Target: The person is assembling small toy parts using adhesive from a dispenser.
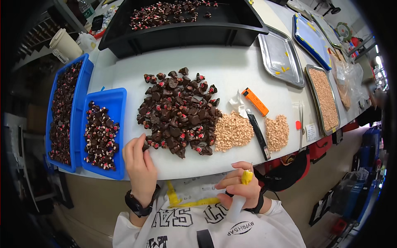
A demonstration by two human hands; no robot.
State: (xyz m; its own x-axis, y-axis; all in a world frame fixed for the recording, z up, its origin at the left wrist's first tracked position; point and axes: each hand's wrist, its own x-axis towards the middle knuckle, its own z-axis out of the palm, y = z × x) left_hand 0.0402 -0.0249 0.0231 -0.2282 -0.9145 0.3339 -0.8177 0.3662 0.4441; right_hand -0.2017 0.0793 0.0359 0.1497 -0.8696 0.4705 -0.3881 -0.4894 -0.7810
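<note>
A heap of small dark-brown cone-like parts [178, 107] with red and pinkish bits lies on the white table in front of me. At its near left edge, my left hand [140, 165] pinches one dark-brown part [145, 147] between thumb and fingers. Close to the table's front edge, my right hand [242, 186] is wrapped round a white squeeze bottle [235, 208] with a yellow nozzle [247, 177] and thin needle tip pointing up. Something small and dark shows by the right fingers; I cannot make out what. Beside the heap sits a pile of small beige pieces [233, 131].
Two blue trays [124, 124] of dark parts stand at left. A large black tray [186, 37] is at the back. Right of the beige pile lie a black utility knife [259, 136], an orange box [255, 102], tweezers [301, 124] and metal trays [264, 49].
</note>
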